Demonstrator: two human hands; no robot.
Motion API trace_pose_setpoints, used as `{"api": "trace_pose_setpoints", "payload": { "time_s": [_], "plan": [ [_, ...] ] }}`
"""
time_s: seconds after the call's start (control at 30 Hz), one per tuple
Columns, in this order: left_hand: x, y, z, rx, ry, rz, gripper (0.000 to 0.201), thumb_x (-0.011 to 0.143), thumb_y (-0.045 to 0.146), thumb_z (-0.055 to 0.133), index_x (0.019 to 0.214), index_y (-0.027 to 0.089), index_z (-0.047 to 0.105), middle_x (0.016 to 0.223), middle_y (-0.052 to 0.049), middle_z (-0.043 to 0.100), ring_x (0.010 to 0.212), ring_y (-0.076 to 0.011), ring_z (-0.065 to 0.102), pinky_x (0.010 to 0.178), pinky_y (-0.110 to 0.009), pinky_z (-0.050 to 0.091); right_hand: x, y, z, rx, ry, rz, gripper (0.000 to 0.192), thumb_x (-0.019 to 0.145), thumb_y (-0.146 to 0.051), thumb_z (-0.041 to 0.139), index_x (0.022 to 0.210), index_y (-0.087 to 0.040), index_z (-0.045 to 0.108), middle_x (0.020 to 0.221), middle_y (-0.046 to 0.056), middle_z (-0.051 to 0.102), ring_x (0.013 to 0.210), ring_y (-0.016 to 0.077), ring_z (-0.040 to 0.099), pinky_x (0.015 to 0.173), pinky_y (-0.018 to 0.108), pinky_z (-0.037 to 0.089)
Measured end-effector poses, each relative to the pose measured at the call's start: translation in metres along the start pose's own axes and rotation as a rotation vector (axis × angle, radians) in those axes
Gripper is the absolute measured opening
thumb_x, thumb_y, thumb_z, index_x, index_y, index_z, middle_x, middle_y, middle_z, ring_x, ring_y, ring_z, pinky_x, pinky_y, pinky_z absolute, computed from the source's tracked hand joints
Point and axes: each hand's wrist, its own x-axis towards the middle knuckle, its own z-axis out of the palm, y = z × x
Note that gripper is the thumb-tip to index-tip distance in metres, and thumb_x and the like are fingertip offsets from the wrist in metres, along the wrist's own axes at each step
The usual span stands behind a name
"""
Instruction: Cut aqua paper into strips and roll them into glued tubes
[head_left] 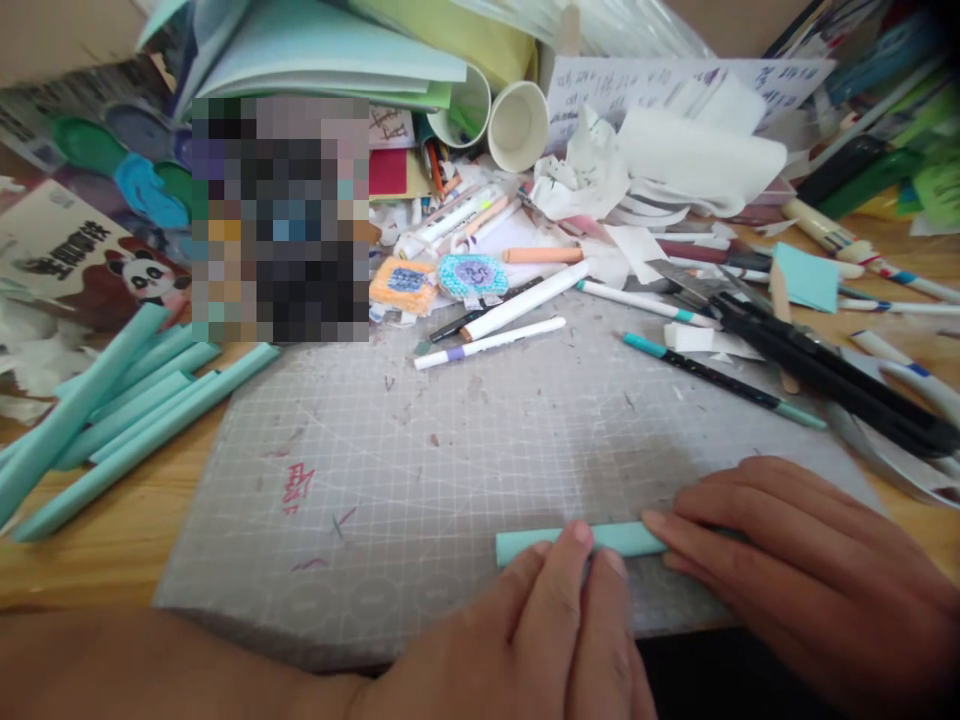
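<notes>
A teal rolled paper tube (626,539) lies across the lower part of the grey cutting mat (315,400), close to its front edge. My left hand (547,620) is closed over the tube's left half, fingers together and fingertips pressed onto the paper. The tube's left end sticks out past those fingers. My right hand (787,550) has its fingers closed on the right part of the tube and hides that end. On the wooden table to the left lies a pile of similar teal paper tubes (150,400).
Along the mat's far side lie several markers (487,342), a black box cutter (832,370) and a pen with teal ends (720,380). Two paper cups (517,125), crumpled tissue (589,170) and two small crafted pieces (472,275) crowd the back. A panda-printed packet (97,250) stands at left.
</notes>
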Motion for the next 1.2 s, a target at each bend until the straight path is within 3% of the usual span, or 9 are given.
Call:
{"api": "trace_pose_setpoints", "payload": {
  "time_s": [0.1,0.2,0.33,0.5,0.57,0.7,0.9,1.2],
  "plan": [
    [-0.002,0.000,0.003,-0.024,0.010,-0.042,0.023,0.090,0.016,0.055,0.111,0.018,0.064,0.118,-0.007,0.069,0.110,-0.0216,0.063,0.086,-0.029,0.058,0.000,0.002,0.002,0.007,-0.090,-0.070,0.024,0.091,-0.019,0.057,0.113,-0.022,0.066,0.094,0.007,0.067,0.081,0.0232,0.060,0.070,0.040,0.049],
    [-0.001,-0.005,0.006,0.006,0.039,-0.083,0.022,0.090,0.015,0.052,0.108,0.018,0.063,0.115,-0.005,0.069,0.106,-0.0209,0.063,0.078,-0.028,0.057,0.006,0.000,0.001,0.026,-0.041,-0.030,0.020,0.092,-0.017,0.057,0.110,-0.018,0.065,0.091,0.006,0.065,0.081,0.0202,0.057,0.071,0.036,0.046],
    [0.007,-0.015,0.009,0.038,0.122,-0.110,0.025,0.087,0.008,0.043,0.097,0.020,0.063,0.090,-0.002,0.071,0.080,-0.0178,0.064,0.050,-0.023,0.048,0.013,0.001,-0.003,0.030,-0.002,-0.047,0.015,0.092,-0.016,0.057,0.104,-0.015,0.067,0.086,0.006,0.064,0.077,0.0176,0.055,0.069,0.033,0.044],
    [0.014,-0.026,0.008,0.005,0.083,-0.144,0.026,0.083,0.005,0.041,0.086,0.021,0.061,0.078,-0.002,0.067,0.063,-0.0184,0.059,0.039,-0.026,0.036,0.010,0.011,-0.008,0.066,0.009,-0.084,0.018,0.093,-0.018,0.059,0.108,-0.013,0.067,0.087,0.006,0.063,0.076,0.0161,0.050,0.065,0.029,0.042],
    [0.014,-0.030,0.004,-0.016,0.076,-0.128,0.027,0.086,0.008,0.038,0.088,0.020,0.062,0.077,-0.002,0.066,0.062,-0.0189,0.059,0.039,-0.027,0.037,0.007,0.015,-0.009,0.081,0.002,-0.079,0.019,0.093,-0.020,0.060,0.109,-0.013,0.066,0.088,0.006,0.062,0.078,0.0165,0.048,0.065,0.030,0.042],
    [0.014,-0.037,-0.003,-0.134,-0.058,-0.125,0.028,0.085,0.012,0.037,0.090,0.022,0.062,0.081,-0.002,0.065,0.066,-0.0192,0.059,0.047,-0.027,0.046,0.004,0.019,-0.011,0.098,-0.012,-0.061,0.020,0.093,-0.023,0.060,0.110,-0.014,0.067,0.088,0.007,0.060,0.079,0.0170,0.047,0.068,0.031,0.043],
    [0.009,-0.038,0.000,-0.219,-0.077,-0.187,0.031,0.086,0.006,0.040,0.101,0.021,0.062,0.089,-0.003,0.062,0.072,-0.0201,0.057,0.060,-0.031,0.050,0.000,0.020,-0.011,0.031,0.008,-0.071,0.027,0.096,-0.026,0.055,0.116,-0.014,0.068,0.086,0.008,0.057,0.078,0.0177,0.047,0.067,0.032,0.042],
    [0.019,-0.040,-0.002,-0.287,-0.193,-0.213,0.029,0.091,0.008,0.038,0.088,0.019,0.064,0.085,-0.005,0.060,0.072,-0.0205,0.057,0.059,-0.032,0.046,-0.001,0.016,-0.006,0.054,0.025,0.006,0.024,0.096,-0.024,0.053,0.113,-0.019,0.068,0.086,0.006,0.058,0.077,0.0178,0.047,0.067,0.032,0.042]
  ]
}}
